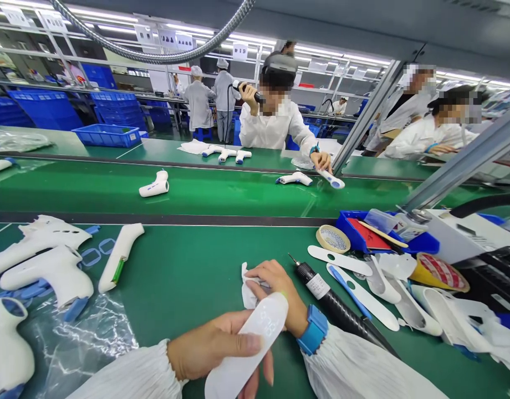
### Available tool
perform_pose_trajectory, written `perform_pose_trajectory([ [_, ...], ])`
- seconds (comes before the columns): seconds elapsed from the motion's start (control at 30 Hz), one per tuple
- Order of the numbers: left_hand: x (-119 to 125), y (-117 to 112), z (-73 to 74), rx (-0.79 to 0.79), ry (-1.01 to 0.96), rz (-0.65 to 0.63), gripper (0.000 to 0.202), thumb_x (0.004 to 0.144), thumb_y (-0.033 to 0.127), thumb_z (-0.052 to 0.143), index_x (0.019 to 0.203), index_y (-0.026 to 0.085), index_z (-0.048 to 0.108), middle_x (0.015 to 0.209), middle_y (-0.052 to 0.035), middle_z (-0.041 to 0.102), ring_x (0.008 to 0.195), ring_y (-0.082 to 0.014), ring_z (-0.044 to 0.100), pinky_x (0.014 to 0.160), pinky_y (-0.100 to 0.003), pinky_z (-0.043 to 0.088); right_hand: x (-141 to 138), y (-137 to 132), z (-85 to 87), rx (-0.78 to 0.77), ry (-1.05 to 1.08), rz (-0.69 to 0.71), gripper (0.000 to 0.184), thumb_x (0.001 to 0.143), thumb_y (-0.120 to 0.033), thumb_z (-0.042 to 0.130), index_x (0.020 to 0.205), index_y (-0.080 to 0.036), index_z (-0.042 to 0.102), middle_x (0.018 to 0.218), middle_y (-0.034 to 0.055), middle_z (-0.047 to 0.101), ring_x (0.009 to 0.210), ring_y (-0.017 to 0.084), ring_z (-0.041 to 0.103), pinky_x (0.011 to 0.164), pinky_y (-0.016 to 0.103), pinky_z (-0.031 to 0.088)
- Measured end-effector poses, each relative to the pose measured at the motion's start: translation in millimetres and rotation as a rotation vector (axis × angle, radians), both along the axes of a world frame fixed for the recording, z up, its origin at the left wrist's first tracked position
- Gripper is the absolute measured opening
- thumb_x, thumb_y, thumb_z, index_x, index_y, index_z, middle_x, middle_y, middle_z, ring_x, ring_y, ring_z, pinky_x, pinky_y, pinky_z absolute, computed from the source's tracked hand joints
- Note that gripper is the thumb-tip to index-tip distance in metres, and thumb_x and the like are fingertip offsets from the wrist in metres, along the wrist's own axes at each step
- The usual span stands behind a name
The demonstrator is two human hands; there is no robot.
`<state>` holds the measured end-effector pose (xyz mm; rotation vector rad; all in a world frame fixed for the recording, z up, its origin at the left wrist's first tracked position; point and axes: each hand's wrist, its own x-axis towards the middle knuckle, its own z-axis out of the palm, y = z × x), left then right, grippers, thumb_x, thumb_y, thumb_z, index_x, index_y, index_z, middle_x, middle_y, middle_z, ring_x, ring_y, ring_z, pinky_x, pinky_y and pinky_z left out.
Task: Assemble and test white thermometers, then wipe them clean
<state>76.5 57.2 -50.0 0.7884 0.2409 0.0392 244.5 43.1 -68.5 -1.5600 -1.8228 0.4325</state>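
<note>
Cover (pixel 249 346) lies gripped in left hand (pixel 215 349) fingers; right hand (pixel 275 291) fingers pinch cloth (pixel 249 291) against it.

Left hand (pixel 215 346) in closed grip, right hand (pixel 275 293) curled beside it

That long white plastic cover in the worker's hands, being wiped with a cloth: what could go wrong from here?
1. The long white plastic cover sticks out past the left hand; the grip looks loose, so it might slip.
2. The right hand, pressing the small white cloth, works right beside the black electric screwdriver; a nudge could roll it.
3. Loose white parts crowd the green bench, risking mix-ups.
</note>
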Motion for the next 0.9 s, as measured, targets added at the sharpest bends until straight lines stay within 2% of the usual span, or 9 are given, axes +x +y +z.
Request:
perform_pose_trajectory([
  [0.27,-1.5,2.7,1.2,0.080,0.047,-0.035,0.036,0.069,0.038,0.067,0.093,0.015,0.053,0.074,-0.0013,0.060,0.045,-0.0054,0.051,0.040,-0.016,0.036,-1.3,-1.8,1.3,0.001,0.033,-0.012,0.011,0.081,-0.016,0.059,0.089,-0.021,0.064,0.082,0.0032,0.061,0.082,0.019,0.050,0.076,0.036,0.042],
  [0.47,-3.1,3.8,4.3,0.114,0.105,-0.033,0.040,0.063,0.031,0.073,0.095,0.016,0.054,0.077,-0.0008,0.060,0.051,-0.0065,0.053,0.049,-0.020,0.044,-1.0,-1.2,0.3,0.033,0.044,-0.011,0.010,0.081,-0.016,0.058,0.089,-0.020,0.064,0.082,0.0032,0.062,0.081,0.018,0.051,0.075,0.035,0.042],
  [0.63,-2.9,4.0,4.2,0.130,0.127,-0.001,0.039,0.064,0.028,0.072,0.096,0.015,0.054,0.077,-0.0010,0.060,0.053,-0.0075,0.055,0.050,-0.020,0.046,-2.0,-1.8,2.8,0.055,0.053,-0.020,0.010,0.081,-0.018,0.057,0.088,-0.021,0.064,0.082,0.0033,0.062,0.080,0.018,0.051,0.074,0.034,0.043],
  [0.77,-1.6,3.8,1.3,0.109,0.113,0.065,0.036,0.065,0.027,0.071,0.094,0.015,0.054,0.079,-0.0019,0.059,0.053,-0.0083,0.056,0.048,-0.021,0.046,-1.4,-2.3,4.2,0.064,0.061,-0.018,0.011,0.083,-0.019,0.055,0.087,-0.021,0.064,0.082,0.0034,0.062,0.079,0.018,0.051,0.073,0.034,0.043],
  [0.9,0.5,5.1,0.6,0.057,0.054,0.255,0.029,0.068,0.030,0.067,0.089,0.015,0.054,0.078,-0.0036,0.058,0.051,-0.0094,0.054,0.047,-0.022,0.045,0.2,-2.8,4.3,0.085,0.059,-0.018,0.012,0.081,-0.017,0.053,0.086,-0.020,0.063,0.080,0.0039,0.061,0.077,0.019,0.051,0.071,0.035,0.042],
])
